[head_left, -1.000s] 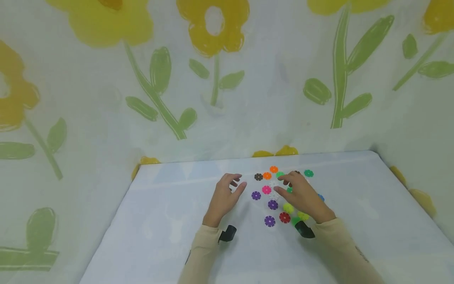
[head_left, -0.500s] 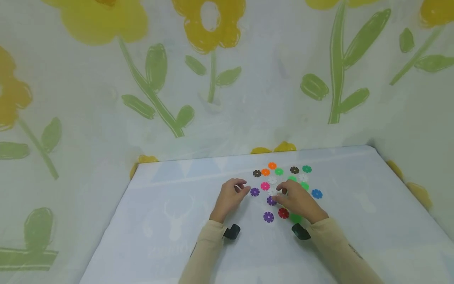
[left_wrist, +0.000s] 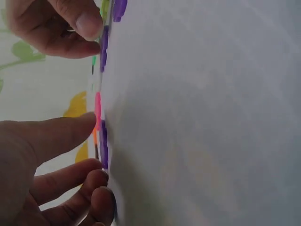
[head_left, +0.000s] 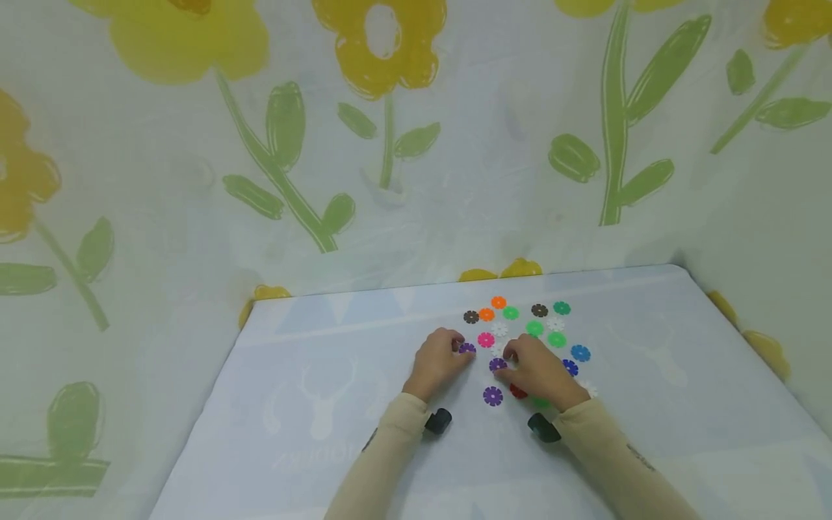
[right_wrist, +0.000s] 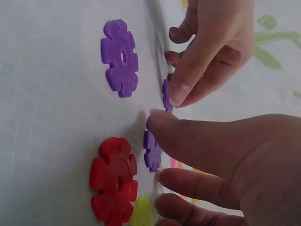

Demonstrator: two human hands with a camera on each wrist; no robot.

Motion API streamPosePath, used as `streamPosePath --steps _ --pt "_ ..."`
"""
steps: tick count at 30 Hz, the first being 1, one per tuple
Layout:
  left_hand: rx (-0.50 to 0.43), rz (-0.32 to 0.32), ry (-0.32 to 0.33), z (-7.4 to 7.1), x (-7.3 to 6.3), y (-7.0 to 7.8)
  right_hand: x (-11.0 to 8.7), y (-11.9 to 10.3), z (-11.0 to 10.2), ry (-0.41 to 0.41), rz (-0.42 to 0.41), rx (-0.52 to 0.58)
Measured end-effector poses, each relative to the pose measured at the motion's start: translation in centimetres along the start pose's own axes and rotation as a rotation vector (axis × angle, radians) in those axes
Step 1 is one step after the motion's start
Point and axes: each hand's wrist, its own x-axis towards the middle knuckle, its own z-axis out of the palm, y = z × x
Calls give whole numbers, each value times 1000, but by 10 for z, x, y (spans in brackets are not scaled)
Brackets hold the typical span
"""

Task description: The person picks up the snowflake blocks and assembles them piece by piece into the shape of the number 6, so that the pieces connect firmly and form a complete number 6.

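Thumb and fingertips of my left hand (head_left: pixel 438 362) pinch the opposite edges of a purple notched plastic disc (left_wrist: pixel 104 146), which lies flat on the white table. My right hand (head_left: pixel 536 370) does likewise with a second purple disc (right_wrist: pixel 153 150), its thumb over one edge and a finger at the other. Seen from the head, the two hands are a short way apart. A third purple disc (head_left: pixel 492 396) lies in front of the right hand. Close by is a red disc (right_wrist: pixel 114 181), partly covered by the right hand in the head view.
Behind the hands spread several more discs: pink (head_left: pixel 485 339), orange (head_left: pixel 487 315), brown (head_left: pixel 471 317), green (head_left: pixel 534 328), white (head_left: pixel 555 323) and blue (head_left: pixel 581 353). The tabletop (head_left: pixel 273 390) meets a flower-painted wall (head_left: pixel 455 224) at its far edge.
My left hand has moved right, onto one purple disc. My right hand has come down and nearer to me, onto another. Both hands have narrowed their fingers.
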Motion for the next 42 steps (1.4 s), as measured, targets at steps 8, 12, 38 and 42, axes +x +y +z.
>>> streamPosePath --steps 8,12,38,42 --pt "64 -2 23 2 0 8 1 -3 2 11 3 -31" --pt "45 -18 16 0 -2 10 1 -4 2 -1 21 3" --pt "-59 -27 -82 -10 -4 3 6 1 0 -84 9 198" --pt "-135 -28 -69 -17 -8 -4 8 1 -2 -86 -22 221"
